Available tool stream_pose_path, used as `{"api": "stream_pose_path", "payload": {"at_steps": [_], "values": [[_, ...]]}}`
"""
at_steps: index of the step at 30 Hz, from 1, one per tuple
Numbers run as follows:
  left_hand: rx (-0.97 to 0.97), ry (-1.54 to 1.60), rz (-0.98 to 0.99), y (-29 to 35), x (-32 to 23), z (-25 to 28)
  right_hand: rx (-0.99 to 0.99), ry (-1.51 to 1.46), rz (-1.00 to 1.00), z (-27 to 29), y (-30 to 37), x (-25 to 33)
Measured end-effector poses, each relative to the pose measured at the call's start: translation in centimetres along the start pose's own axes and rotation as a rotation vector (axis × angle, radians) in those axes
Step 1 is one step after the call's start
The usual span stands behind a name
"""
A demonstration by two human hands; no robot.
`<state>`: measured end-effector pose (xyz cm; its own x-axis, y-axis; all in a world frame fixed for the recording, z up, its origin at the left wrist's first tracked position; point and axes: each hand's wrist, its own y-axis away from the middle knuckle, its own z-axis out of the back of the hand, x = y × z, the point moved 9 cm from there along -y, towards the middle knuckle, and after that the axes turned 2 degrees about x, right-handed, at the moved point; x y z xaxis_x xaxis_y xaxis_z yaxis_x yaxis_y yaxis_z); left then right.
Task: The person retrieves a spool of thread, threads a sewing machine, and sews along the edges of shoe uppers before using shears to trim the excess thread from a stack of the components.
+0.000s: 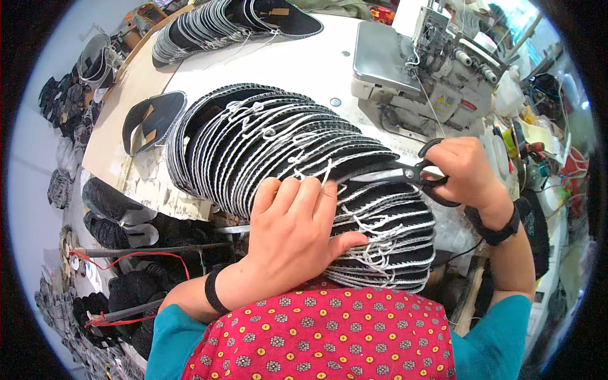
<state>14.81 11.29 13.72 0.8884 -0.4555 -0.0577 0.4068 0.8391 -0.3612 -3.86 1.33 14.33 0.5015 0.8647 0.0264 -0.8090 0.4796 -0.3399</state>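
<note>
Scissors [405, 172] gripped in my R hand [465, 168], fingers thru black handles, blades pointing left at white thread [320, 172] on stack of black sole pieces [278, 145]; L hand [294, 237] lies flat, fingers spread, pressing stack near blade tips, gripping nothing; stack fanned across white counter [297, 63]; sewing machine [418, 69] behind; 2nd stack [221, 25] far back.

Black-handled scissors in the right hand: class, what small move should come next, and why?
Probably close the black-handled scissors on the white thread linking the black stitched-edge fabric pieces. The blades look open, their tips at a thread by the left hand's fingertips, which press the stack down. The right hand has its grip through the handles.
</note>
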Motion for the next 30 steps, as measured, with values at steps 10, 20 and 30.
{"api": "stream_pose_path", "payload": {"at_steps": [10, 20, 30], "values": [[0.053, -0.131, 0.010, 0.0, -0.9, 0.0, 0.058, 0.092, -0.106, -1.9, -1.6, 1.0], [-0.135, 0.096, 0.095, 1.0, 0.7, 1.4, -0.094, -0.017, 0.038, 1.3, -0.5, 0.9], [0.054, -0.105, 0.070, 1.4, -0.5, 0.2, 0.034, 0.112, 0.006, -0.1, -3.0, 0.9]]}}
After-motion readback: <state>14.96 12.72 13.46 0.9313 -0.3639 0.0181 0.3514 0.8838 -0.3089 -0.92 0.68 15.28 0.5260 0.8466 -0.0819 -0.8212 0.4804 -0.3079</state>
